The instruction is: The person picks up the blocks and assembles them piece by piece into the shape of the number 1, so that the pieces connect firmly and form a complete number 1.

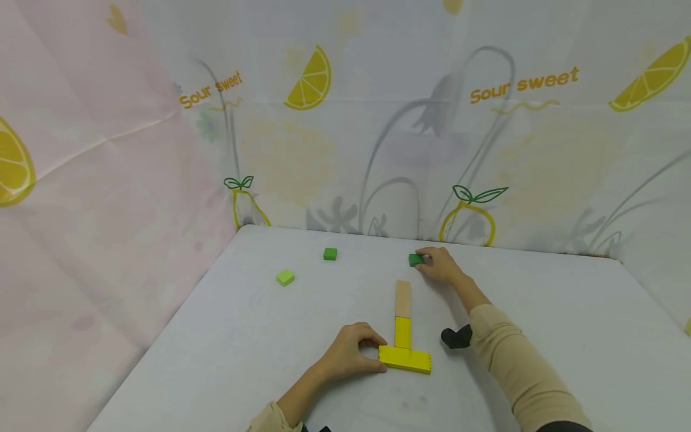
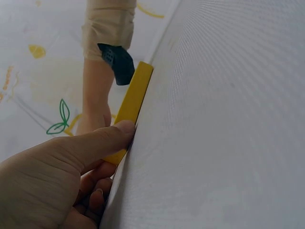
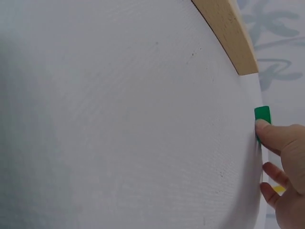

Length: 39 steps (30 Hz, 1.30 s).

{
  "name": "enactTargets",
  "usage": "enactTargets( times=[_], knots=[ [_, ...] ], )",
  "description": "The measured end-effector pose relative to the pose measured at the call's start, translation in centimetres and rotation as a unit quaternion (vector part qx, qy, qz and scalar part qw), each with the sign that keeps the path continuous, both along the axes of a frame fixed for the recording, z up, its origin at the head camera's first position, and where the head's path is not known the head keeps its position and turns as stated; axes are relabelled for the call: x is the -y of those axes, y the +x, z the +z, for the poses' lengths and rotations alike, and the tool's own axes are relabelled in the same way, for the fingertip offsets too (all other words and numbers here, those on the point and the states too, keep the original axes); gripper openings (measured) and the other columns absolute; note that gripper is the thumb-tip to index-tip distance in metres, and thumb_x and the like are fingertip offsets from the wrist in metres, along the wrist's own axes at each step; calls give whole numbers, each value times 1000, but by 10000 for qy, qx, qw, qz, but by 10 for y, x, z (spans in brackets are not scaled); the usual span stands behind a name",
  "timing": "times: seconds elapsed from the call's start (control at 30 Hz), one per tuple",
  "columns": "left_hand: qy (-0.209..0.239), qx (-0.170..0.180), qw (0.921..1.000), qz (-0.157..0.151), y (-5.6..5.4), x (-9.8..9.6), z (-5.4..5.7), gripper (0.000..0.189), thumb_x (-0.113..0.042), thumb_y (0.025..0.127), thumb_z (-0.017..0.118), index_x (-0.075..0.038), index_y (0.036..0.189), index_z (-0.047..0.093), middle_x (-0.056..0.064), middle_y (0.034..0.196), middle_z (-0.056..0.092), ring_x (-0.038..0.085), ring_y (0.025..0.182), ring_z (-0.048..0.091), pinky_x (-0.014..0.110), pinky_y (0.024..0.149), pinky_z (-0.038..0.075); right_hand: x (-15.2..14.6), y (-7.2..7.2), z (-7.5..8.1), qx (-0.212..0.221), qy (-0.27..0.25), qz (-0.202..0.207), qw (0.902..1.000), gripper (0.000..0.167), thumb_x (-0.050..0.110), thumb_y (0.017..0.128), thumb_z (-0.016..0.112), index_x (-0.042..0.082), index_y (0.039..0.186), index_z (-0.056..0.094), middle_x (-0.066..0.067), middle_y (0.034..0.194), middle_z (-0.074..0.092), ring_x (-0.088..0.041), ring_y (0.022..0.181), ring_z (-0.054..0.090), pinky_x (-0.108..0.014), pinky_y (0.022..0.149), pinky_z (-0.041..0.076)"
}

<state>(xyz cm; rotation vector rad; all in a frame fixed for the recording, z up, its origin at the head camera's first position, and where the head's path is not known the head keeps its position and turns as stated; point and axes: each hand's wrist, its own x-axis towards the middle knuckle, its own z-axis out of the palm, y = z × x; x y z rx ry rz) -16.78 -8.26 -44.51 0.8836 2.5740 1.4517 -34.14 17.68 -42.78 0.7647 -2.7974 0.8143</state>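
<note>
Left hand (image 1: 348,355): pinching the long yellow block (image 1: 406,360) by its left end, near side of the tabletop (image 1: 232,342)
Right hand (image 1: 441,266): got a dark green block (image 1: 414,260) pinched, far side
Middle row: short yellow block (image 1: 402,332), then tan block (image 1: 402,299), running far from the long one
Far left: green block (image 1: 330,254) and lime block (image 1: 285,277), sitting apart

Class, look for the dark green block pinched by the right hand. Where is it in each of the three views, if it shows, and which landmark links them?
Head: the dark green block is right of centre, near the far edge of the table.
Left wrist: not visible.
Right wrist: near the right edge, about mid-height, under the thumb.
Shared landmark: the right hand, partly hidden behind the left hand in the left wrist view.
</note>
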Motion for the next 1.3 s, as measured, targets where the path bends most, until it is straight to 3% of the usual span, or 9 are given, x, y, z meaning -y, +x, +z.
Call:
enactTargets(
  times=[0.17,0.47,0.9,1.3],
  knots=[
    [-17,3,10000,9,0,0,0,33,-16,67,85,-6,96,72,-4,86,64,2,78,52,18,72,46,0,2,0,-98,-120,27,9999,32,3,84,65,-13,111,59,-27,108,63,-44,107,52,-54,96,37],
    [-72,10,10000,29,0,0,-1,33,-17,67,85,-6,95,72,-5,86,64,1,78,52,18,72,46,0,10,9,713,-429,401,9957,31,3,82,66,-11,109,59,-27,109,60,-41,102,53,-52,91,40],
    [-72,28,10000,18,0,0,-1,33,-17,68,84,-6,96,72,-5,86,64,1,79,52,18,72,46,-3,17,15,1131,-491,1174,9854,33,2,79,68,-9,110,62,-27,111,62,-37,96,55,-46,84,44],
    [-56,-10,10000,-21,0,0,-1,32,-17,68,84,-6,96,72,-4,87,64,1,79,52,18,73,46,1,21,15,1128,-540,1341,9830,31,0,79,67,-11,108,62,-25,106,63,-33,91,56,-42,80,46]
  ],
)
